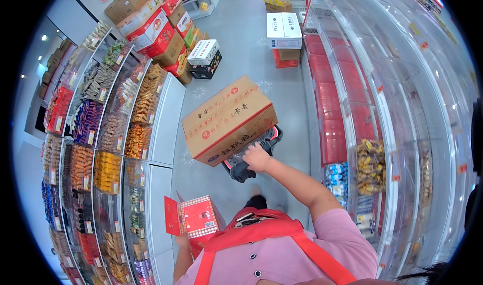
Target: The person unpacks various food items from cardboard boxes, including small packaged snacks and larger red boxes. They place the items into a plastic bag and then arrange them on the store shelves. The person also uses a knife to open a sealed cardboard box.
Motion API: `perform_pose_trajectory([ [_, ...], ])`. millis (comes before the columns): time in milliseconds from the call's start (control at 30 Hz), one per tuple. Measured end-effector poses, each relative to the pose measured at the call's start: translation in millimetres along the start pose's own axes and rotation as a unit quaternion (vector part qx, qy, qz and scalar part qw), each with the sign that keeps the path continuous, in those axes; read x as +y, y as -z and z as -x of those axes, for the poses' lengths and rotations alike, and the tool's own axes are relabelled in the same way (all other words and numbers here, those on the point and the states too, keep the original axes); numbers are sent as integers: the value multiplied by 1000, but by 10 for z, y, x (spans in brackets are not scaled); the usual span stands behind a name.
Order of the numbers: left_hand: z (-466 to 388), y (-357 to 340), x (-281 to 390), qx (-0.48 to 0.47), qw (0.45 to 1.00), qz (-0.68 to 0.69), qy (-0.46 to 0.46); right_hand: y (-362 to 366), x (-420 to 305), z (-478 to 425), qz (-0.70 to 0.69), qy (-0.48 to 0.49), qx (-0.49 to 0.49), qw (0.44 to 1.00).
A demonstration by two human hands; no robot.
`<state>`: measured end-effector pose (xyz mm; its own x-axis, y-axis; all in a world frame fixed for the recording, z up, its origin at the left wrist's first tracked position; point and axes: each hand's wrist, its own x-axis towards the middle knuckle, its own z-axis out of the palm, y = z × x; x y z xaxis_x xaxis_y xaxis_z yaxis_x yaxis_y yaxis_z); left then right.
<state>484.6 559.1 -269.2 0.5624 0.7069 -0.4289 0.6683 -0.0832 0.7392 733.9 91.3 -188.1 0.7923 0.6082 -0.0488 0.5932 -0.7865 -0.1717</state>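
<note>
A large brown cardboard carton (230,115), taped and printed in red and black, lies on a black cart or basket (241,171) with a red-edged rim. My right hand (257,158) is closed on the cart's black handle, beside the carton's near side. At the lower left, my left hand (182,239) is at the near edge of a red cardboard box (200,216) with a dotted border and a raised flap. Its fingers are mostly hidden, and the hold on the box is partly out of sight.
Shelves of packaged snacks (109,168) line the left side. Clear bins (371,168) and red bins (332,134) run along the right. Stacked cartons (158,32) stand ahead left, a white carton (284,30) on others ahead right. Grey floor (241,39) lies between.
</note>
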Motion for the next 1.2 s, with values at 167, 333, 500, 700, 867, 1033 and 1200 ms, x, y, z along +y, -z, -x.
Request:
perform_pose_trajectory([
  [167, -513, -740, 359, -98, 968, 214, 81, 233, 842, -867, -34, -2, -37, 999],
  [333, -723, -1714, 1466, -143, 951, 223, 158, 385, 1826, -1692, -7, -24, -32, 999],
  [500, -1264, -2394, 2292, -195, 947, 175, 185, 687, 2854, -2539, -3, -26, -61, 998],
  [700, -2188, -3299, 3039, -309, 932, 116, 150, 998, 4121, -3617, -23, -10, -29, 999],
  [867, -2524, -4158, 4357, -277, 954, 85, 77, 1324, 4987, -4638, -34, -29, -59, 997],
  [1033, -2586, -4919, 5954, -242, 967, 72, -39, 1610, 6047, -5651, -42, -51, -89, 994],
  [1200, -2838, -5824, 7119, -208, 969, 14, -133, 1745, 7091, -6538, -39, -75, -70, 994],
])
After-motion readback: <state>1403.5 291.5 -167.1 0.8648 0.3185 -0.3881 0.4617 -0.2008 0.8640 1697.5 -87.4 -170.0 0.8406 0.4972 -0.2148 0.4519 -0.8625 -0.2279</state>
